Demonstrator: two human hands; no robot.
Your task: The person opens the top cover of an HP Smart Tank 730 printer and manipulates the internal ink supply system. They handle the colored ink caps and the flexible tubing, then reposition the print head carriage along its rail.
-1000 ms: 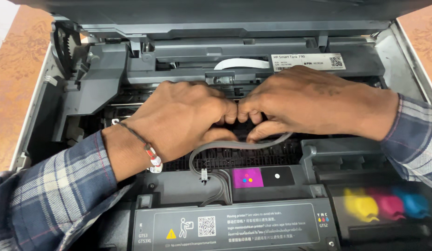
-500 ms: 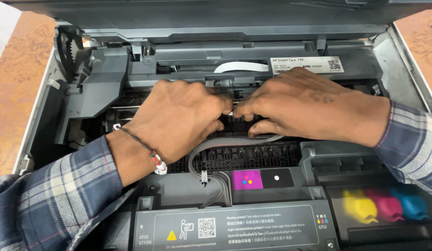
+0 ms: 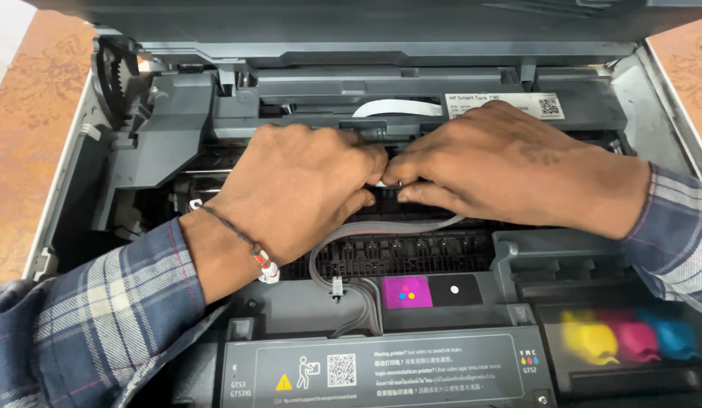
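An open grey inkjet printer (image 3: pixel 162 143) fills the view. My left hand (image 3: pixel 298 193) and my right hand (image 3: pixel 502 170) reach into its middle, knuckles up and fingers curled. Their fingertips meet over the black carriage area and pinch a small white piece (image 3: pixel 381 183). My fingers hide most of this piece, so its shape is unclear. A bundle of clear ink tubes (image 3: pixel 343 242) loops out from under my hands toward the front. A white flat ribbon cable (image 3: pixel 396 108) arches just behind them.
The raised lid (image 3: pixel 366 23) hangs over the back. Magenta (image 3: pixel 406 292) and black (image 3: pixel 454 289) labels sit in front of the carriage bay. Yellow, magenta and cyan ink tanks (image 3: pixel 638 336) stand at the front right. A gear (image 3: pixel 113 72) is at the back left, on the patterned brown table (image 3: pixel 26 113).
Both hands stay at the carriage. Their fingertips have shifted slightly and press closer together on the small white piece. The view has moved a little.
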